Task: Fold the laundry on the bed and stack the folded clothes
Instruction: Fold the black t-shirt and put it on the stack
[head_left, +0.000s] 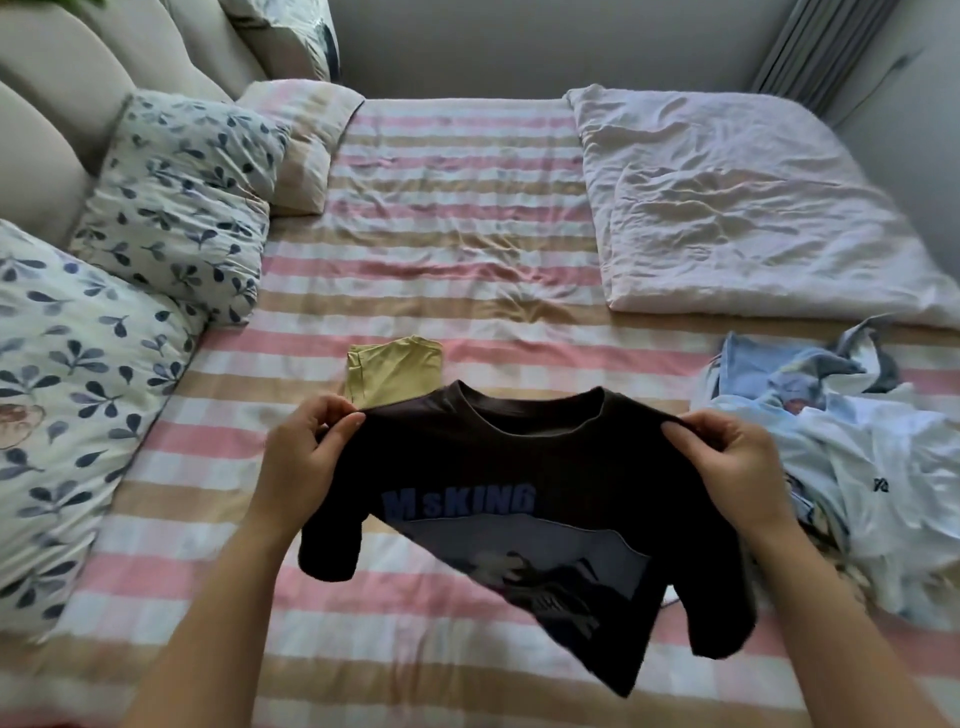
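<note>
Left hand (306, 457) pinches one shoulder of a dark T-shirt (493, 457) between thumb and curled fingers. Right hand (732, 462) pinches the opposite shoulder in the same manner. The shirt hangs stretched between both hands above the near half of the bed, printed front toward the camera. Its short sleeves droop and its lower edge is skewed toward the right and blurred. The print shows blue lettering over a grey panel.

A folded yellow-green garment (395, 371) lies flat on the sheet just beyond the collar, its near edge hidden by the shirt and the left thumb. A crumpled pile of white and pale-blue laundry (857, 467) lies beside the right hand, partly covered by the right wrist and sleeve of the shirt.

The striped sheet (441, 234), banded pink, tan and white, is lightly creased at the centre. A wrinkled white duvet (727, 208) lies folded at the far right. Two plump leaf-print pillows (176, 197) and a striped pillow (306, 135) rest at the left against a padded beige headboard (47, 104). A grey wall (519, 41) and a pleated curtain (815, 47) close the far side.
</note>
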